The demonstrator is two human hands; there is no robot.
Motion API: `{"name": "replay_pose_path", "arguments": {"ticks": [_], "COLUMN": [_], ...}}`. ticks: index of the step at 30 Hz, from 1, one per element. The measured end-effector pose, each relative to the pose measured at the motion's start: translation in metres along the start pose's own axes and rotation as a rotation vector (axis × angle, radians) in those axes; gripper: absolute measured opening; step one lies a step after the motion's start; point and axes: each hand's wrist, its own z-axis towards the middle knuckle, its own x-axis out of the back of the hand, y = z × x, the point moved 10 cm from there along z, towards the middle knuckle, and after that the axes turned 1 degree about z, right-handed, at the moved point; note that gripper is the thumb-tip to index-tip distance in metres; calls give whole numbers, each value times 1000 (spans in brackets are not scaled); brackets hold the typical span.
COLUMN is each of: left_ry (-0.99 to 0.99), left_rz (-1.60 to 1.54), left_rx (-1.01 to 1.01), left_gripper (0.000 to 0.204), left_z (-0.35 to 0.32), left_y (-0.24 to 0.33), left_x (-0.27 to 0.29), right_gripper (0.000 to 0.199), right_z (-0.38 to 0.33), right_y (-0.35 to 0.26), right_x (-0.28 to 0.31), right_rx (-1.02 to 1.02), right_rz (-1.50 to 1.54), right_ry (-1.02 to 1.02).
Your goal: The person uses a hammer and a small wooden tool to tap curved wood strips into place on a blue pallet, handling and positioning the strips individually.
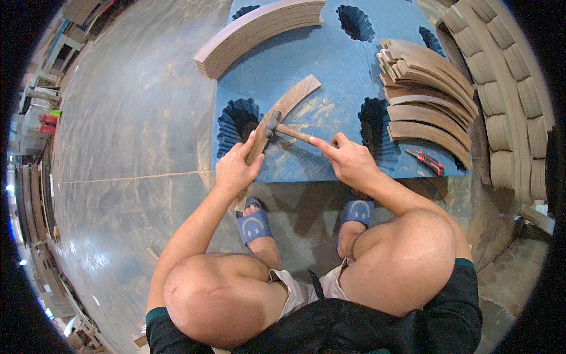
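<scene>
My left hand point(234, 167) grips the near end of a curved wooden strip point(299, 96), which slants away to the upper right over a blue plastic pallet point(330, 74). In my right hand point(352, 160) is a hammer point(293, 133), held by its wooden handle with the forefinger stretched along it. The dark metal hammer head lies over the strip, just beyond my left fingertips. Whether the head touches the wood I cannot tell. The strip's near end reaches down past my left hand, partly hidden by it.
A stack of curved wooden strips point(427, 100) lies on the pallet's right side, with a red and black utility knife point(425, 161) nearer me. Another curved stack point(259, 34) sits at the far left. The pallet has ribbed holes point(377, 127). Piled curved wood point(501, 100) stands beyond its right edge.
</scene>
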Motion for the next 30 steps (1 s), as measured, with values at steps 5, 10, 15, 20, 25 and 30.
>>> {"name": "replay_pose_path", "arguments": {"ticks": [5,10,15,20,25,30], "left_ry": [-6,-17,-72,-58,-69,-63], "left_rz": [-6,-3,-3,-7,-3,4], "left_rx": [27,21,63,46,56,38], "left_gripper": [74,75,75,75,76,76], "left_z": [-4,7,7,7,7,9], "left_y": [-9,5,2,6,5,4], "left_x": [4,-2,-2,1,1,-3], "right_gripper": [59,47,44,45,57,55], "right_z": [12,5,-1,-8,7,18], "right_y": [5,68,62,99,136,134], "right_x": [5,40,32,-20,-5,-18], "right_rx": [37,-253,-177,-604,-609,-735], "right_rz": [-65,-24,271,1128,1053,998], "right_ry": [12,184,187,-116,-71,-35]}}
